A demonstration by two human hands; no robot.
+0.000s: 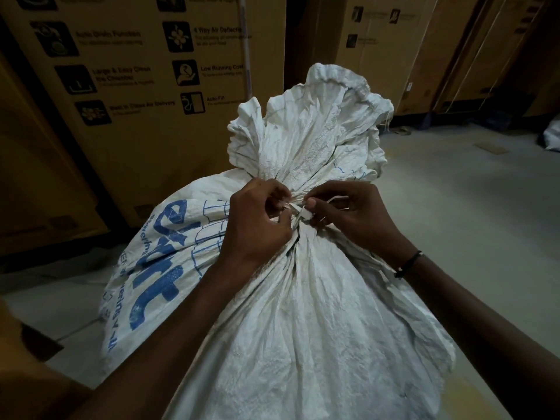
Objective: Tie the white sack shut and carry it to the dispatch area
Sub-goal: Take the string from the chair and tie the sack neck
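Two hands work at the gathered neck of the white sack (303, 313), which stands on the grey floor (469, 213) in front of tall cardboard boxes (145, 86). The left hand (257, 225) and right hand (354, 216) each pinch an end of the pale string (298, 212) with curled fingers. A dark band (409, 263) circles the right wrist.
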